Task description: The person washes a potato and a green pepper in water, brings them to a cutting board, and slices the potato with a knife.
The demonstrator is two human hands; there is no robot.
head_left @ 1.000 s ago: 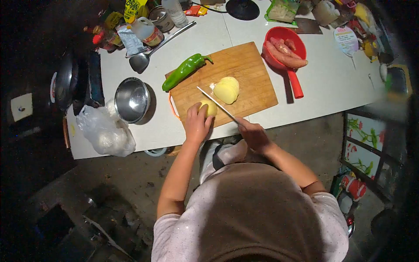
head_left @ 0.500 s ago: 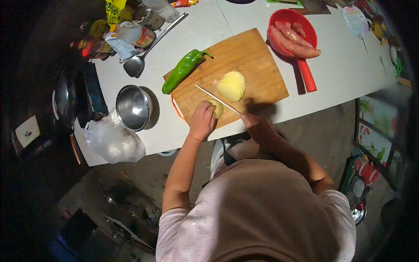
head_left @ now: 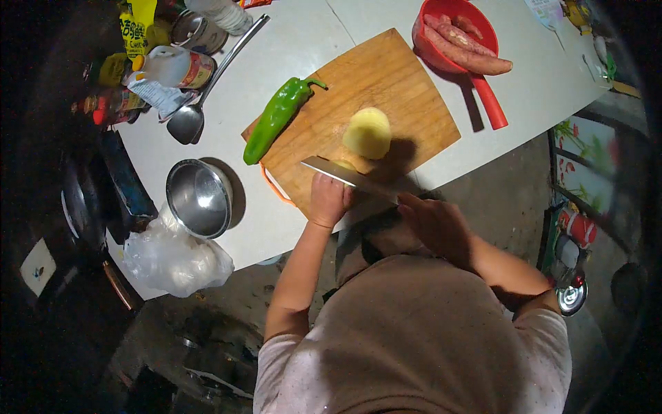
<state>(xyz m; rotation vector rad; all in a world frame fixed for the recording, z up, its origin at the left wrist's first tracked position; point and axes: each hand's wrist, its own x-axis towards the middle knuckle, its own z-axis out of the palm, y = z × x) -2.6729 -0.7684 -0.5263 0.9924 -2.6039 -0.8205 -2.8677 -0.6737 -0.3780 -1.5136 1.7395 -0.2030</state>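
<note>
A wooden cutting board [head_left: 414,96] lies on the white table. Near its front edge my left hand [head_left: 329,200] is closed on a yellow potato piece [head_left: 344,165], mostly hidden by the blade. My right hand [head_left: 434,224] grips the handle of a knife [head_left: 331,170], whose blade lies across that piece, just above my left fingers. Behind the knife, a stack of potato slices [head_left: 367,133] rests on the board, partly in shadow. A long green pepper [head_left: 277,119] lies along the board's left edge.
Left of the board are a steel bowl [head_left: 199,198], a plastic bag [head_left: 179,260] and a metal spatula [head_left: 186,124]. Bottles and a jug [head_left: 169,67] stand at the back left. A red strainer [head_left: 488,103] with sweet potatoes [head_left: 469,55] sits at the right.
The knife has tilted, showing its flat side, and now lies over the potato piece. My right hand has moved slightly lower and right. The whole view has shifted and turned.
</note>
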